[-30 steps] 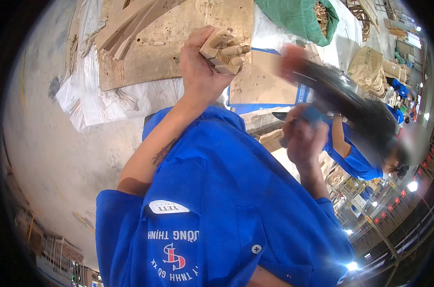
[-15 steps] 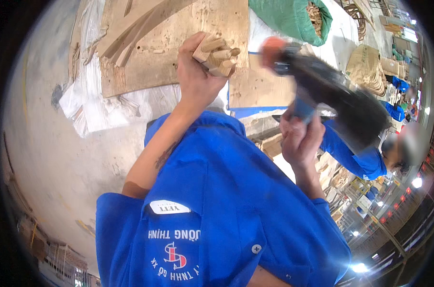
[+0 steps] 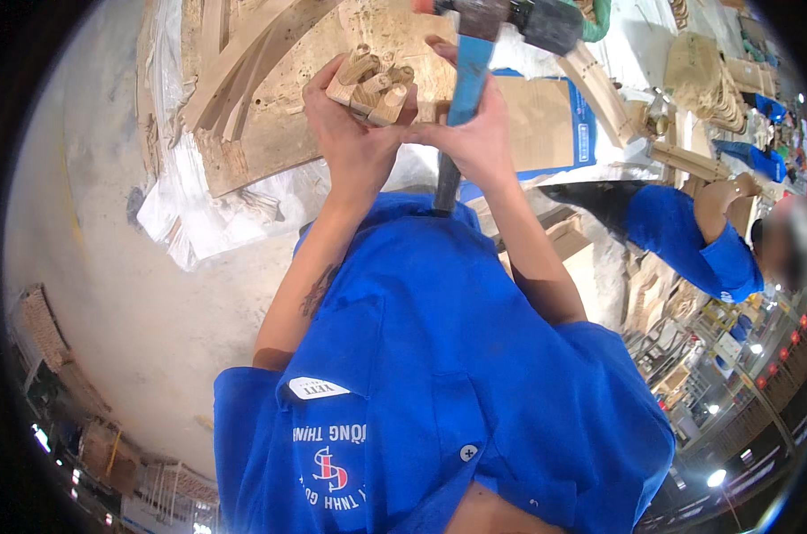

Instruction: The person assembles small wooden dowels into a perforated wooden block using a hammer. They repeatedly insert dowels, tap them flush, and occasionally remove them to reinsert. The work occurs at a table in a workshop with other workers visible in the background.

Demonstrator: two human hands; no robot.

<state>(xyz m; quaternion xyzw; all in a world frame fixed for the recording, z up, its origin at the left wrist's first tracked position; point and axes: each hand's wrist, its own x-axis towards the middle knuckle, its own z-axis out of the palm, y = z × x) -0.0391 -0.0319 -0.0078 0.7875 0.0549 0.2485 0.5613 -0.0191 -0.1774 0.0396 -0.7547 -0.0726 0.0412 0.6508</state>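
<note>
My left hand (image 3: 354,151) is closed around a small bundle of pale wooden pieces (image 3: 369,89), with rounded peg-like ends poking up from them. Beside it, my right hand (image 3: 482,147) grips a mallet (image 3: 471,80) by its blue handle, whose black end points down toward my shirt. The dark mallet head is at the top of the view, with a black face to the right and a bit of red at the left. My right thumb reaches across to the left hand and the near side of the bundle. The right fingers are partly hidden behind the handle.
A worn wooden board (image 3: 270,133) lies ahead, bearing curved wooden parts (image 3: 243,76). White plastic sheeting (image 3: 176,218) hangs at its left edge. Cardboard (image 3: 532,125) and wooden rails (image 3: 599,93) lie to the right. A co-worker in blue (image 3: 679,231) bends at the far right.
My right hand has swung the mallet in from the right, up against my left hand, with the handle now near upright. The bundle stays in my left hand. The co-worker shows more fully.
</note>
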